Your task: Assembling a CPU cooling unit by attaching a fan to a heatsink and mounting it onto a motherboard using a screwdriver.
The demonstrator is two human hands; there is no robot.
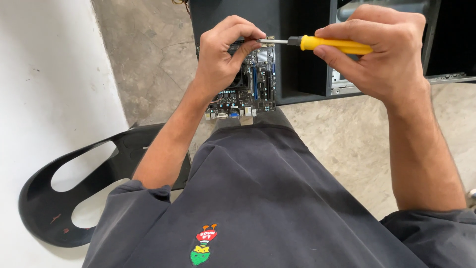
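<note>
My right hand grips a screwdriver with a yellow handle, held level with its metal shaft pointing left. My left hand pinches the tip of that shaft between thumb and fingers, just above a dark green computer motherboard. The board rests on my lap, with blue slots and a row of ports at its near edge. What the fingertips hold at the tip, if anything, is hidden.
A black computer case with an open metal frame stands on the concrete floor ahead. A black curved plastic chair sits at the lower left against a white wall. My dark grey shirt fills the foreground.
</note>
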